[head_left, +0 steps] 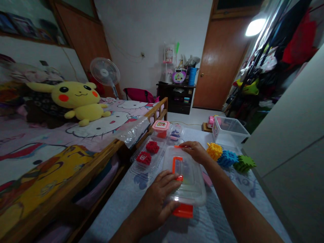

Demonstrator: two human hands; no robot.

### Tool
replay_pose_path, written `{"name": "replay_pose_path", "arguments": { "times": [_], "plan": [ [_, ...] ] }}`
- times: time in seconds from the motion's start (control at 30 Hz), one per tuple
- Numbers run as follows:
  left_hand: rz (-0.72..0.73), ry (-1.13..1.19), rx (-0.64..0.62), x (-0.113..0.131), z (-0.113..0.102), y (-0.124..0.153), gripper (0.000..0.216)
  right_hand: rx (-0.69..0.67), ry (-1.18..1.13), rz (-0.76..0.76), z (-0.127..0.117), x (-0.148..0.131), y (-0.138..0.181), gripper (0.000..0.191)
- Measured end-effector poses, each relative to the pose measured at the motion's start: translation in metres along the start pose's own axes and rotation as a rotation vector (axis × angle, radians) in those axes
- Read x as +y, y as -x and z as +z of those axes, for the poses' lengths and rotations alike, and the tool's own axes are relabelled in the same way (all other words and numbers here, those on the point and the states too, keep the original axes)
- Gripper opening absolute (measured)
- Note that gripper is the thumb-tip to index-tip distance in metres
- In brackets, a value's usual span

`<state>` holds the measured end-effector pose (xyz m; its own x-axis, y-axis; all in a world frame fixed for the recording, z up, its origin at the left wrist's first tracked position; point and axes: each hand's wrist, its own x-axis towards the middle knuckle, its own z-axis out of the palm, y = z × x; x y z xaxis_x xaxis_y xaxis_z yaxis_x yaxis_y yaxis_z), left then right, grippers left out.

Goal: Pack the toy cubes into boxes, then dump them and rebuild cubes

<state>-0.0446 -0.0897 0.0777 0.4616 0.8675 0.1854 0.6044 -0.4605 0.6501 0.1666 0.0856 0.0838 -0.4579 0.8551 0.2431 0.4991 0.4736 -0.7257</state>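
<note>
Both hands are steadying a clear lidded box [198,190] on the bench [118,202]
Leftmost, a clear tray [159,157] is holding two red blocks [144,157], rim probably containing them; left hand [159,194] is lying loosely open across the lid [191,168] beside its orange handle [173,165], seemingly bracing; right hand [195,152] is half-curling at the far orange clip [178,146], grip unclear; yellow [214,151], blue [227,158] and green blocks [244,164] are sitting rightmost, apparently out of the way

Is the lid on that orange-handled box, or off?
On: the lid lies over it, the left hand and right hand touching it. The near orange latch sticks out; whether the far one is shut, I can't tell.
</note>
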Motion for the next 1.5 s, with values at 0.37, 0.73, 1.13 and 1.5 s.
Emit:
{"name": "replay_pose_path", "arguments": {
  "times": [0.37, 0.73, 1.13, 1.5],
  "plan": [
    [0.039, 0.017, -0.013, 0.002, -0.007, -0.003, 0.048, 0.181, 0.138, -0.028, -0.008, -0.026, 0.034, 0.034],
    [-0.017, 0.136, -0.024, 0.000, -0.013, 0.002, 0.034, 0.138, 0.484, -0.317, 0.043, -0.062, 0.171, 0.060],
    [-0.018, 0.123, -0.064, 0.001, -0.013, 0.003, 0.028, 0.213, 0.347, -0.264, 0.045, -0.057, 0.167, 0.036],
    [0.011, 0.070, -0.008, 0.002, -0.008, -0.002, 0.031, 0.231, 0.303, -0.201, 0.048, -0.065, 0.167, 0.033]
  ]
}}
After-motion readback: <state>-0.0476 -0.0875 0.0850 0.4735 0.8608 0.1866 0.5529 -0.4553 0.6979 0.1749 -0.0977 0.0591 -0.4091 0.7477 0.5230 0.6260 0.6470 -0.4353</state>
